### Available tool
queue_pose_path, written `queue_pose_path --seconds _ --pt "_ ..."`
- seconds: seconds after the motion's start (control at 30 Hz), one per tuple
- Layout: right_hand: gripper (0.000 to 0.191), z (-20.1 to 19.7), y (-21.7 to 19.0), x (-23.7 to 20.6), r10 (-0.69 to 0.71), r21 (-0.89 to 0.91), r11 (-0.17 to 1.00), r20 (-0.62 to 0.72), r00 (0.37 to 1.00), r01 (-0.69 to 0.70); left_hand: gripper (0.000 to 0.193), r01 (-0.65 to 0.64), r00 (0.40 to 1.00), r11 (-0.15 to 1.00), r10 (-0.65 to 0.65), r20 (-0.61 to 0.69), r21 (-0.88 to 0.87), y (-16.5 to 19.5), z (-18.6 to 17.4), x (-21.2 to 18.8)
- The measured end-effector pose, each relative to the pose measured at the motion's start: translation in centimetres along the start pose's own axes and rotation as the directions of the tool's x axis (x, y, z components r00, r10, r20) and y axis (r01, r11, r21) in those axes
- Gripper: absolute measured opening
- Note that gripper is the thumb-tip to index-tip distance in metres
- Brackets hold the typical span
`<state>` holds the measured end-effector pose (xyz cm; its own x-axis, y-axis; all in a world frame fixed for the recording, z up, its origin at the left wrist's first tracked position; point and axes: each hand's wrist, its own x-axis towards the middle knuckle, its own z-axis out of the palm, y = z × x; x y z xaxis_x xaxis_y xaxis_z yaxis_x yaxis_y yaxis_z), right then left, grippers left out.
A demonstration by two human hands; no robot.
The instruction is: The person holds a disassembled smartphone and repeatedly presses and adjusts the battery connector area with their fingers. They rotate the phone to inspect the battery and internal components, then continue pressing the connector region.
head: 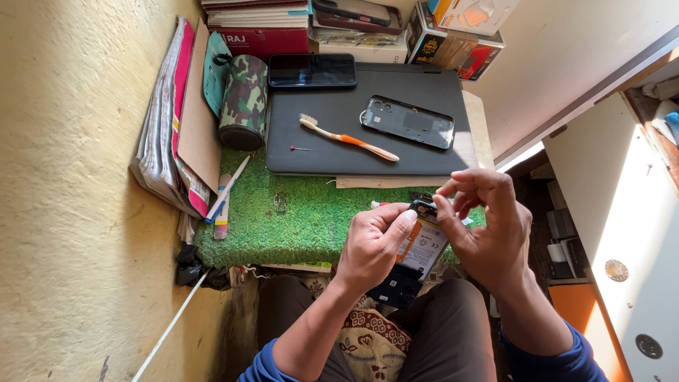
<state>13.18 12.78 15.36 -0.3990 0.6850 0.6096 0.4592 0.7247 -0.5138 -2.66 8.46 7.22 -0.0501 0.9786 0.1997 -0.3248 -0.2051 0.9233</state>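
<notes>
Head view, looking down over the lap. The left hand (371, 244) and the right hand (488, 230) together hold an opened phone (419, 247) with its back off — the pale battery label faces up. The phone sits tilted above the knees, at the 5 o'clock edge of the green turf mat (297, 223). Left fingers (404, 221) are curled narrow around the phone's left side, the thumb pressed near its top corner; right fingers (447, 205) pinch close together at the phone's upper end, on the dark camera area.

On the bench, at 12 o'clock from the hands, lies a dark closed laptop (332, 152). It carries a removed phone back cover (407, 122), an orange-and-white toothbrush (346, 139) just beside the cover, a red-headed pin (298, 148) and a black phone (312, 71) lying screen up at the far edge. At 10 o'clock a camouflage pouch (244, 100) stands against the laptop, with a stack of papers (170, 120) beyond it — leaning on the yellow wall.
</notes>
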Motion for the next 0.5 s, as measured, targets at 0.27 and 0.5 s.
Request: queue_pose_path --seconds 0.27,0.5 --pt "0.039 -0.7 -0.8 -0.3 0.005 -0.015 1.000 0.083 0.997 -0.003 0.029 0.004 0.999 1.000 -0.003 -0.049 0.028 0.4 0.0 0.0" --pt "0.037 -1.3 -1.9 0.9 -0.117 -0.187 0.973 0.105 0.987 0.136 0.028 0.000 0.998 0.988 0.010 -0.060 0.158 1.0 0.2 -0.2"
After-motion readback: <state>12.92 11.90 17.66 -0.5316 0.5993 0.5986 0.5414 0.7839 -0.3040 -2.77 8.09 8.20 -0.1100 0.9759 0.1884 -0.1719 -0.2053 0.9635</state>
